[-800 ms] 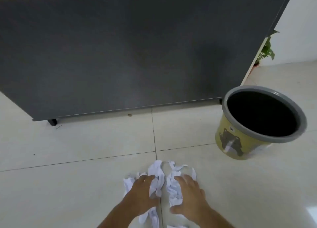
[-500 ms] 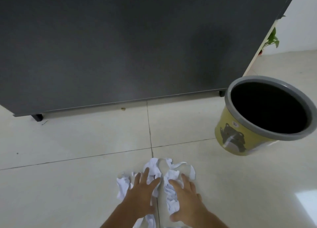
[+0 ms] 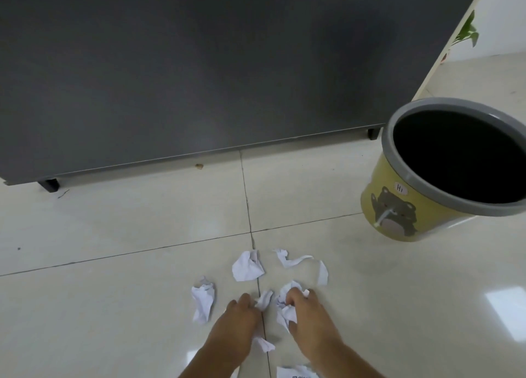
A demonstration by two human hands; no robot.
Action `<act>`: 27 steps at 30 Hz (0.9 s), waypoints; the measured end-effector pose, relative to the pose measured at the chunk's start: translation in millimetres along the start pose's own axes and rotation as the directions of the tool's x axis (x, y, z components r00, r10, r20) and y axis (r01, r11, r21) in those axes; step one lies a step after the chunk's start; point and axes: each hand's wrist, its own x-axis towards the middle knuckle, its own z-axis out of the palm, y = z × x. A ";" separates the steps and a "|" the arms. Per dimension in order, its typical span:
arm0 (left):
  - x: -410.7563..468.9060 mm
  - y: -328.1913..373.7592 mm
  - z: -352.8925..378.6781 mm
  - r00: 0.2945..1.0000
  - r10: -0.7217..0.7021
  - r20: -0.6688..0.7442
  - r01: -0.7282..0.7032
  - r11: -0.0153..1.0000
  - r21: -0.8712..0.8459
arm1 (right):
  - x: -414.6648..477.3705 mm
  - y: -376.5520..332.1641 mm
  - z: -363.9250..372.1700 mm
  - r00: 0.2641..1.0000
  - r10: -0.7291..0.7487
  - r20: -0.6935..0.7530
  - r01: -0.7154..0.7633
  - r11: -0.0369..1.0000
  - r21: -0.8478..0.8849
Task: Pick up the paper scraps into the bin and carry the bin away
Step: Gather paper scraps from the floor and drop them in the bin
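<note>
White crumpled paper scraps lie on the pale floor tiles near the bottom centre: one wad (image 3: 247, 265), a twisted strip (image 3: 301, 262) and a piece at the left (image 3: 202, 302). My left hand (image 3: 237, 325) is closed over a small scrap (image 3: 264, 299) by the tile joint. My right hand (image 3: 308, 316) grips a bunched scrap (image 3: 286, 303). More paper shows under my wrists (image 3: 296, 372). The yellow bin (image 3: 398, 210) with a grey rim and a bear picture stands at the right, apart from both hands, its dark inside showing nothing.
A large dark grey cabinet (image 3: 199, 64) on short feet fills the upper view behind the scraps. A potted green plant (image 3: 466, 33) stands past its right corner. A small brown crumb (image 3: 198, 166) lies by the cabinet's base.
Both hands have drawn back toward me and closed on scraps, leaving several pieces uncovered ahead of the fingers. The view has shifted, so the bin sits further right.
</note>
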 end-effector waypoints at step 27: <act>3.0 203.3 -407.5 0.705 -0.042 -0.708 -0.415 0.785 -0.460 | -67.5 -45.8 -386.9 0.584 -0.031 -0.811 0.400 0.880 0.255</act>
